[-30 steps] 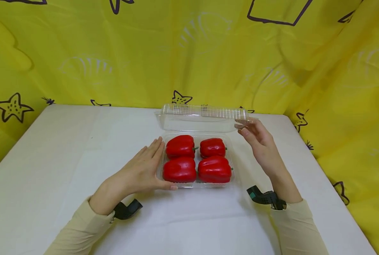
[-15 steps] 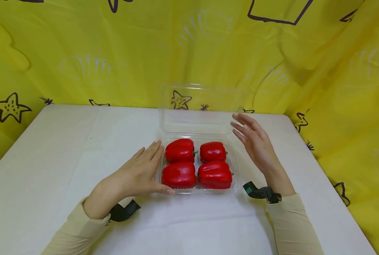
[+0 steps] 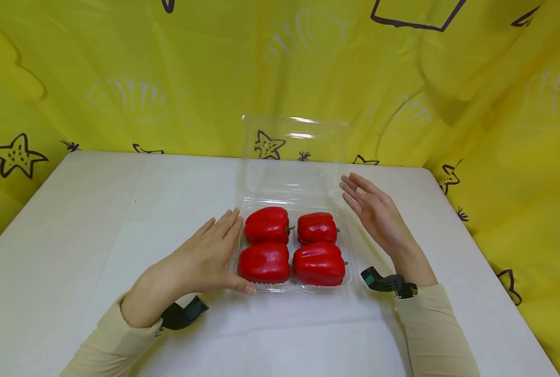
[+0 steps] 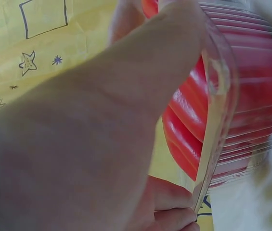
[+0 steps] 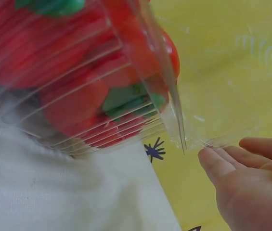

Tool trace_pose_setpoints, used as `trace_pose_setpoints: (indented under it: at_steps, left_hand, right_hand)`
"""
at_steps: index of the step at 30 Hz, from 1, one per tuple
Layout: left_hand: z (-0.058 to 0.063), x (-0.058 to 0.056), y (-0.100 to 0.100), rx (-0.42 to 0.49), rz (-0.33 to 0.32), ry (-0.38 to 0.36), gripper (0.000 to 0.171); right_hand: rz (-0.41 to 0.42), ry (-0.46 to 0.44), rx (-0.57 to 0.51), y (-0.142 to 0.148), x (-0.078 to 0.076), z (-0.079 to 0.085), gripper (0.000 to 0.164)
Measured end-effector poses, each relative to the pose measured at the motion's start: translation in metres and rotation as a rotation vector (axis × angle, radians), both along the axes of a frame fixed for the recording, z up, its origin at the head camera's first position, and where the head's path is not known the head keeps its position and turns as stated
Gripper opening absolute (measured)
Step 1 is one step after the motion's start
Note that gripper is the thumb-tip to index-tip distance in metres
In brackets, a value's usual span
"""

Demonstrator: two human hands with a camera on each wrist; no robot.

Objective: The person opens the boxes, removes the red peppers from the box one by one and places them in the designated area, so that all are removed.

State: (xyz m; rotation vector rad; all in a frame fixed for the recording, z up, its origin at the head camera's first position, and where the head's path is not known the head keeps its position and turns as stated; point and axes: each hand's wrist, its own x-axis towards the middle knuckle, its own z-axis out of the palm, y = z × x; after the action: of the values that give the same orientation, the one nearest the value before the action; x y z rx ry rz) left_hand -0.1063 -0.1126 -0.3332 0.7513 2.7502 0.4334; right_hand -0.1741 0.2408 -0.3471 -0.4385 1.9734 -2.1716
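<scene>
Several red bell peppers (image 3: 264, 263) sit in a clear plastic clamshell box (image 3: 295, 288) at the table's middle. Its clear lid (image 3: 298, 180) is raised along the far side. My left hand (image 3: 199, 262) rests against the box's left side with fingers extended, its thumb at the front left corner. In the left wrist view, the fingers (image 4: 172, 204) touch the box rim. My right hand (image 3: 379, 214) is beside the lid's right side, fingers extended and palm facing the box. In the right wrist view, the right fingertips are close to the lid, and I cannot tell whether they touch it.
The box stands on a table with a white cloth (image 3: 96, 225). A yellow curtain (image 3: 190, 78) with dark drawings hangs behind the table and along its sides. Black wrist mounts (image 3: 183, 314) are strapped to both wrists.
The right hand has let go of the lid's right corner, and its fingers have straightened. The lid's far edge now stands higher in view. The left hand stays on the box.
</scene>
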Motion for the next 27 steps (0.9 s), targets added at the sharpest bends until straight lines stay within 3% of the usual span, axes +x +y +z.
trace_pose_setpoints:
  at_steps: [12, 27]
  left_hand:
    - [0.0018, 0.0025, 0.0025, -0.016, -0.008, -0.006, 0.128]
    - [0.0037, 0.0056, 0.0043, -0.018, -0.01, -0.02, 0.124]
  right_hand:
    - [0.047, -0.091, 0.018, 0.0002, -0.0008, -0.0011, 0.063]
    - [0.059, -0.164, 0.141, 0.0018, -0.0023, -0.0023, 0.067]
